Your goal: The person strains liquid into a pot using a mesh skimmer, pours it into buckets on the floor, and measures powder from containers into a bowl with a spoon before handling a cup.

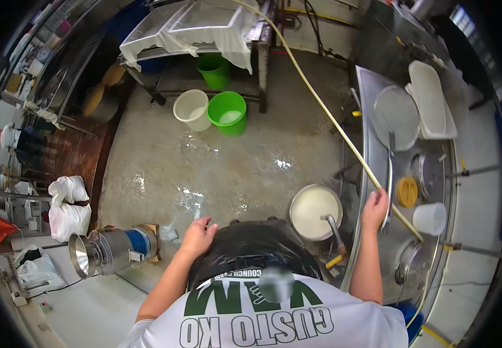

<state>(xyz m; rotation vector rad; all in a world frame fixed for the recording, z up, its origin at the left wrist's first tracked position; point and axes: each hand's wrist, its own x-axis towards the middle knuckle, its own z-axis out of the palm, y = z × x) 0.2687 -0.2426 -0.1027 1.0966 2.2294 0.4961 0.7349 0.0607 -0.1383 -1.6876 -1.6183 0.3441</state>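
Two bare hands are showing. Right hand (374, 211) is gripping the pale hose (331, 119), fingers clamped around it, by the floor-side edge of the metal counter (368, 87). Hose is slanting over the wet floor (164, 162) and crossing that edge, its end lying near a steel pot (412, 262). Left hand (198, 236) is hovering beside the black apron (251, 243), fingers loosely curled and apart. Round vessel (310, 237) of cream-coloured liquid is standing beside the counter's floor-side edge. Yellow ring (407, 192) and white tub (429, 218) are sitting beside the hose; round sieve (396, 110) is lying towards the counter's far corner.
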